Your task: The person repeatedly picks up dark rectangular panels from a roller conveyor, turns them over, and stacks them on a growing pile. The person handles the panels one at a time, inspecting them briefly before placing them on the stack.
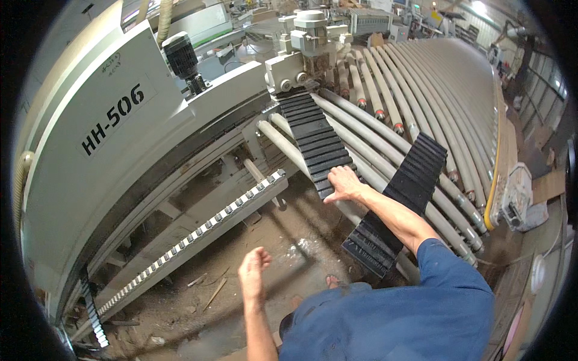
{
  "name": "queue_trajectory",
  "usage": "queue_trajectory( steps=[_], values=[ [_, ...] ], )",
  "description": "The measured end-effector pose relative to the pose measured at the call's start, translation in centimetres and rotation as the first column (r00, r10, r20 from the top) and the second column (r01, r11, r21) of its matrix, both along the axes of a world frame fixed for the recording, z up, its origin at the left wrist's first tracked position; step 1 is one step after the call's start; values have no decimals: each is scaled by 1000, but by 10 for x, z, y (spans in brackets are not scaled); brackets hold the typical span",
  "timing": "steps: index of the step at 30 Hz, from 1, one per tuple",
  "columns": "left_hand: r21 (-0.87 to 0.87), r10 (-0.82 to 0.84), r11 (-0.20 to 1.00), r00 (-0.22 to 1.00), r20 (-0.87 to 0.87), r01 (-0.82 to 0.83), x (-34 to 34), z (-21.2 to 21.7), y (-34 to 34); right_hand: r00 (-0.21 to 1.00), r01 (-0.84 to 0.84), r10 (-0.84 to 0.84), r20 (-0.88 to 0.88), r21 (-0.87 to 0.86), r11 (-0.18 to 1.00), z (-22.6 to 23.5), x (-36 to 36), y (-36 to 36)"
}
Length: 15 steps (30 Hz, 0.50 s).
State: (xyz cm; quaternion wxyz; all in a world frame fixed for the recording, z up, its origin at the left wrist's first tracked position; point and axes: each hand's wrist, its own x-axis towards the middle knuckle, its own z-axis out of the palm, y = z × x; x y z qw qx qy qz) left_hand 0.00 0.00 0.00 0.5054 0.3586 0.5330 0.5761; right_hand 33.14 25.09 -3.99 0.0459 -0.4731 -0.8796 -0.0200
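A long black ribbed panel (316, 138) lies on the rollers, its far end against the pale machine head. My right hand (345, 183) is on its near end, fingers across the top and thumb at the end edge. Under my right forearm, a second black ribbed panel (415, 171) lies slantwise across the rollers; the forearm hides part of it. My left hand (254, 271) hangs above the floor, away from both panels. Its fingers are loosely curled in, with nothing visible in them.
A large pale machine (120, 150) fills the left side, with a dark motor (183, 57) on it. Below runs a rail (198, 237) with a row of white blocks. Roller conveyors (421, 84) spread to the right. Debris lies on the dusty floor (205, 301).
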Motion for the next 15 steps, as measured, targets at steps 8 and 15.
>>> queue_trajectory(
  steps=[8,15],
  values=[
    [-305,-158,897,878,452,318,51,-94,36,895,-2,124,-428,275,961,30,-79,-125],
    [6,-215,861,353,911,508,148,-60,70,626,217,43,-778,227,949,92,-77,-203]
  ],
)
